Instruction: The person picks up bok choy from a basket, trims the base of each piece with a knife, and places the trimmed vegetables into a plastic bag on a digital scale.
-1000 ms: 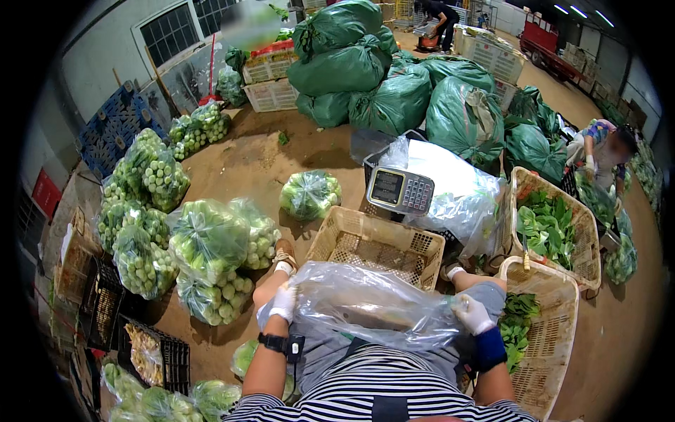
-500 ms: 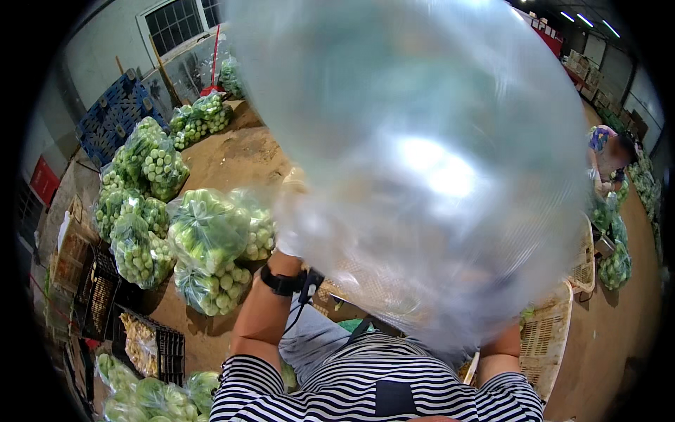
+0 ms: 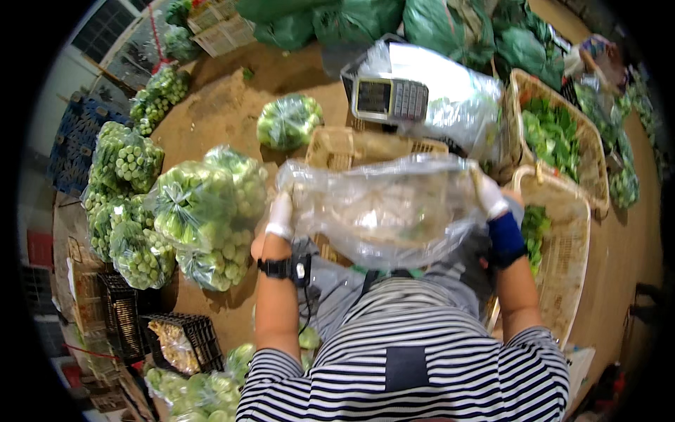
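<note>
A large clear plastic bag point(image 3: 387, 246) stretches between my two hands in front of my body, its mouth spread wide. My left hand point(image 3: 281, 209), in a pale glove, is closed on the bag's left edge. The right edge is gripped by my right hand point(image 3: 488, 193), also gloved, above a blue wristband. Through the film and just beyond it shows a tan plastic crate point(image 3: 330, 145); its contents are blurred by the bag. Behind the crate stands a scale with a display and keypad point(image 3: 390, 98).
Bagged green vegetables point(image 3: 193, 204) are piled on the floor to my left, with another bag point(image 3: 288, 121) farther off. Two tan baskets of leafy greens point(image 3: 552, 133) flank my right. Green sacks point(image 3: 358, 21) line the back. A black crate point(image 3: 200, 337) sits lower left.
The bag, puffed up high before the camera, has come down and flattened between my hands. Both hands are lower and now in plain view, as are the scale and baskets.
</note>
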Motion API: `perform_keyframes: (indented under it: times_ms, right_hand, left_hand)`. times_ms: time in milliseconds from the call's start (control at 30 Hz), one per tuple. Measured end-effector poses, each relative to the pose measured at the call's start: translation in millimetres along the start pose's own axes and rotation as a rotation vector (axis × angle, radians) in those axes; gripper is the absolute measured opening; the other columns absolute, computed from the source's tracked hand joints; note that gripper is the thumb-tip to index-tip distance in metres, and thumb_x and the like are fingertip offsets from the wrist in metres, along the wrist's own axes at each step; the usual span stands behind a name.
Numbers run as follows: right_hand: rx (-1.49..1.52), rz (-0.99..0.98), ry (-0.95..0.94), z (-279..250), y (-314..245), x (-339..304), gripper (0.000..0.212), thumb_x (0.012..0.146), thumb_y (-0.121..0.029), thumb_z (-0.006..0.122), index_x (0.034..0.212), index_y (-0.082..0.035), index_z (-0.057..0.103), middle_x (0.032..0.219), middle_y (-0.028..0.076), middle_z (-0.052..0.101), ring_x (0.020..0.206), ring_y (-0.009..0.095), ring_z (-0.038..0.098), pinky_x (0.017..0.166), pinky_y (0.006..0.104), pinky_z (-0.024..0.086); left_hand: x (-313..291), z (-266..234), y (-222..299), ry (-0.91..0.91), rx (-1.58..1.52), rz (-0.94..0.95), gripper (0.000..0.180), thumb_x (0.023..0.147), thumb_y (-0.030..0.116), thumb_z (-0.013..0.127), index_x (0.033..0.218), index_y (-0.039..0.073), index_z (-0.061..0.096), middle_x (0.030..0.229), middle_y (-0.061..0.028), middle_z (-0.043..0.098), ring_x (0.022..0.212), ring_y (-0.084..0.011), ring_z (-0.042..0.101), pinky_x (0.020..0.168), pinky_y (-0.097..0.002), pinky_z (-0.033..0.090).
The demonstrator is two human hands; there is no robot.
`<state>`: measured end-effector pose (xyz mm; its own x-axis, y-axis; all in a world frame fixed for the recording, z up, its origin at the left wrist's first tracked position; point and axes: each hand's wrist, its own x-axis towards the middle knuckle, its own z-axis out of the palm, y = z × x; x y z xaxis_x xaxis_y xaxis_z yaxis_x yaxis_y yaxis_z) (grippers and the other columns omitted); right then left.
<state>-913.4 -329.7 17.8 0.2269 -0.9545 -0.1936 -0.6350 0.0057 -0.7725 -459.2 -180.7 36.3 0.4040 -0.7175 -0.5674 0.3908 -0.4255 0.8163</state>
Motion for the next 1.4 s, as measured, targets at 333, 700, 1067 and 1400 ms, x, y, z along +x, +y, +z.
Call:
perform_keyframes:
  times_ms: [333, 700, 1067, 1400]
  right_hand:
    - [-0.302, 0.166, 0.145, 13, 30, 64, 0.079, 0.078, -0.061, 0.053, 0.138, -0.014, 0.032, 0.124, 0.024, 0.050, 0.111, 0.036, 0.052, 0.093, 0.0382, 0.041]
    - [-0.437, -0.393, -0.986, 149, -125, 73, 0.045, 0.082, -0.035, 0.059, 0.121, -0.012, 0.055, 0.117, 0.014, 0.058, 0.108, 0.030, 0.054, 0.094, 0.0354, 0.041]
    - [-0.481, -0.166, -0.085, 227, -67, 108, 0.031, 0.081, -0.031, 0.059, 0.102, -0.008, 0.056, 0.099, 0.015, 0.061, 0.091, 0.032, 0.060, 0.077, 0.0390, 0.048]
    - [-1.068, -0.374, -1.017, 261, 111, 97, 0.041, 0.079, -0.027, 0.061, 0.117, -0.015, 0.058, 0.117, 0.010, 0.059, 0.106, 0.025, 0.056, 0.090, 0.0370, 0.042]
  left_hand:
    - [123, 15, -80, 0.028, 0.297, -0.006, 0.071, 0.085, 0.056, 0.043, 0.122, -0.004, 0.050, 0.114, -0.0195, 0.057, 0.102, -0.0290, 0.053, 0.089, -0.0370, 0.040]
    - [104, 54, -78, 0.028, 0.654, 0.151, 0.044, 0.087, 0.037, 0.049, 0.116, 0.004, 0.047, 0.104, -0.0269, 0.059, 0.098, -0.0382, 0.057, 0.082, -0.0419, 0.042]
    - [96, 74, -59, -0.318, -0.071, -0.078, 0.038, 0.092, 0.044, 0.047, 0.072, 0.012, 0.056, 0.046, 0.0056, 0.033, 0.036, -0.0064, 0.027, 0.034, -0.0232, 0.020]
    - [118, 73, -79, -0.088, 0.175, -0.001, 0.037, 0.087, 0.044, 0.055, 0.088, 0.007, 0.056, 0.063, -0.0042, 0.054, 0.051, -0.0156, 0.049, 0.047, -0.0306, 0.038]
